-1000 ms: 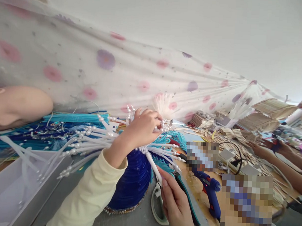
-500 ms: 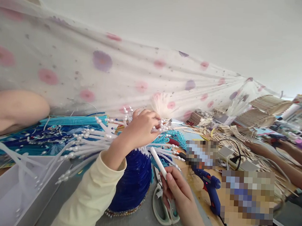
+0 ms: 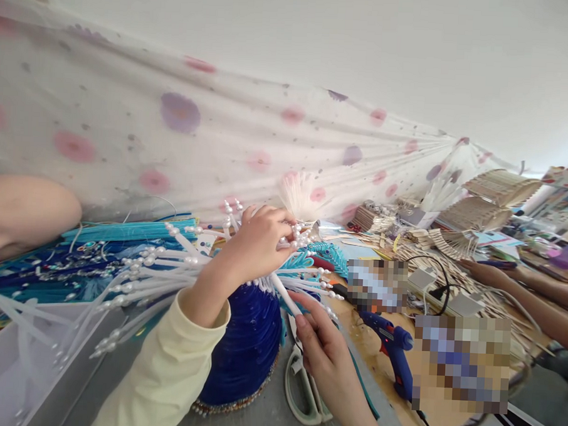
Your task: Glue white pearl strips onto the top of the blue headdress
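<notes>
A dark blue piece (image 3: 245, 349) with a beaded lower edge stands on the grey surface, ringed at its top by white stems (image 3: 154, 279) tipped with pearls. My left hand (image 3: 261, 240) reaches over the top, its fingers curled round some pearl-tipped white stems. To the right, my right hand (image 3: 323, 346) pinches a white stick (image 3: 285, 295) between thumb and fingers. The stick's far end touches or lies close to the top of the blue piece. Light-handled scissors (image 3: 302, 393) lie beside and partly under my right hand.
A blue glue gun (image 3: 393, 346) lies right of my right hand. At the left stands a white box (image 3: 5, 358) with white stems. Beaded blue pieces (image 3: 88, 261) are behind it. Another person's arms (image 3: 520, 298) reach in at the right, over wooden sticks.
My right hand has brought the white stick a little up and left against the blue piece's top. My left hand stays on the stems. The view has shifted slightly.
</notes>
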The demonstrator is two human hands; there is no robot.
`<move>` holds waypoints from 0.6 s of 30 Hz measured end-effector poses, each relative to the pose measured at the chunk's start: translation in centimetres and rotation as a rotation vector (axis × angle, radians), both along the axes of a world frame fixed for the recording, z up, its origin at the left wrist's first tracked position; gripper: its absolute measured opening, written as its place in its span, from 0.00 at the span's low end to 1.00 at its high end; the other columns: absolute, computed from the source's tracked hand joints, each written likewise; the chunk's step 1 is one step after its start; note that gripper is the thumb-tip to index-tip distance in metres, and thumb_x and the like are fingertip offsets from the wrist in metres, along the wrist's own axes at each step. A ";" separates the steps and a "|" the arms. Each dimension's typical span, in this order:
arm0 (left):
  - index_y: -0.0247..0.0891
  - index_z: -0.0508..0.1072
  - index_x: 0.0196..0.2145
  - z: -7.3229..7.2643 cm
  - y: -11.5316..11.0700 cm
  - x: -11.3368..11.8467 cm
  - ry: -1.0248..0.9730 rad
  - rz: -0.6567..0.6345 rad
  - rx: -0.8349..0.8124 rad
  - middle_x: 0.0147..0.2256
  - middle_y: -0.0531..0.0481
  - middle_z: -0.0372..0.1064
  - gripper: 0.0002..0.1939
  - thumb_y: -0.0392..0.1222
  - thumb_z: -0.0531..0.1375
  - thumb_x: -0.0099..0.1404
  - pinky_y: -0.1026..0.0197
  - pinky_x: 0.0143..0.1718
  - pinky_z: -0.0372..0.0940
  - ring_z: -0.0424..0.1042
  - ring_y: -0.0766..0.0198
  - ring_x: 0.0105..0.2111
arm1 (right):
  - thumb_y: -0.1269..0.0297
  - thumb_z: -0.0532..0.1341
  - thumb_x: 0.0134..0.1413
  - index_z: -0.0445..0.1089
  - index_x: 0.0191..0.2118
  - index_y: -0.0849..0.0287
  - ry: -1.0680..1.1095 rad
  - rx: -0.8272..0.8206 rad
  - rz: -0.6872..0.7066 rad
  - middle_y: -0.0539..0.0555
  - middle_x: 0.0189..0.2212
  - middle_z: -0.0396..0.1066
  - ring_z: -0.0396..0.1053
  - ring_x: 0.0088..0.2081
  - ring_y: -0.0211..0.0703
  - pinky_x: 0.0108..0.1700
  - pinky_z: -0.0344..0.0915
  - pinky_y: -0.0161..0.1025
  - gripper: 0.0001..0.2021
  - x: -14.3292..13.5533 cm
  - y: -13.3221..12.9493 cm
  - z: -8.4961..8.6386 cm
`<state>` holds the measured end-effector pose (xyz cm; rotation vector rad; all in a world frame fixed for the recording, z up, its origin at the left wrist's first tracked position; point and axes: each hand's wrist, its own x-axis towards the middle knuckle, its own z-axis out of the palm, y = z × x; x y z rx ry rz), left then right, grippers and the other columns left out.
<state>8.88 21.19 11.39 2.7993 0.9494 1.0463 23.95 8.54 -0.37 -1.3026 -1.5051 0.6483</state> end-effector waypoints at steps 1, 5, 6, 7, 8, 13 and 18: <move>0.38 0.79 0.32 0.0 0.0 0.0 0.000 -0.001 0.002 0.51 0.46 0.78 0.02 0.35 0.66 0.64 0.40 0.60 0.57 0.72 0.50 0.54 | 0.48 0.52 0.70 0.72 0.59 0.52 -0.019 0.004 -0.002 0.51 0.26 0.70 0.67 0.27 0.44 0.28 0.64 0.36 0.22 -0.1 0.0 0.1; 0.39 0.79 0.32 0.0 -0.1 0.0 0.008 0.004 -0.003 0.51 0.47 0.77 0.03 0.35 0.65 0.64 0.40 0.60 0.58 0.71 0.49 0.55 | 0.52 0.50 0.71 0.73 0.58 0.52 -0.082 -0.021 -0.027 0.54 0.36 0.77 0.72 0.33 0.47 0.35 0.67 0.39 0.21 -0.3 0.4 0.1; 0.39 0.79 0.32 0.0 0.0 0.0 0.014 0.005 -0.009 0.51 0.47 0.77 0.03 0.36 0.65 0.65 0.40 0.60 0.58 0.71 0.49 0.55 | 0.52 0.50 0.71 0.73 0.58 0.52 -0.098 -0.028 -0.037 0.54 0.35 0.77 0.71 0.33 0.47 0.34 0.66 0.39 0.22 -0.4 0.5 0.1; 0.39 0.78 0.32 0.0 0.0 0.0 0.019 0.007 -0.013 0.52 0.47 0.77 0.03 0.37 0.65 0.65 0.39 0.60 0.58 0.71 0.48 0.55 | 0.52 0.50 0.70 0.74 0.58 0.53 -0.114 -0.034 -0.047 0.54 0.34 0.76 0.71 0.33 0.47 0.33 0.66 0.39 0.22 -0.4 0.5 0.1; 0.39 0.78 0.31 0.0 0.0 0.0 0.022 0.009 -0.014 0.52 0.46 0.77 0.03 0.37 0.65 0.65 0.39 0.60 0.57 0.70 0.48 0.56 | 0.52 0.50 0.70 0.74 0.58 0.54 -0.127 -0.034 -0.053 0.54 0.32 0.76 0.70 0.31 0.47 0.31 0.64 0.38 0.22 -0.5 0.6 0.1; 0.39 0.78 0.30 -0.1 0.1 0.0 0.020 0.010 0.007 0.51 0.45 0.78 0.04 0.37 0.65 0.63 0.38 0.60 0.57 0.72 0.48 0.54 | 0.54 0.49 0.70 0.75 0.57 0.58 -0.183 0.013 -0.055 0.50 0.22 0.68 0.62 0.22 0.43 0.24 0.58 0.37 0.23 -0.6 0.5 0.2; 0.40 0.77 0.27 -0.1 -0.4 0.3 -0.029 0.059 0.027 0.49 0.45 0.79 0.03 0.34 0.66 0.58 0.39 0.61 0.57 0.72 0.48 0.53 | 0.59 0.49 0.71 0.74 0.58 0.59 -0.180 0.077 0.004 0.52 0.25 0.73 0.70 0.26 0.44 0.32 0.67 0.38 0.21 -0.7 0.4 0.7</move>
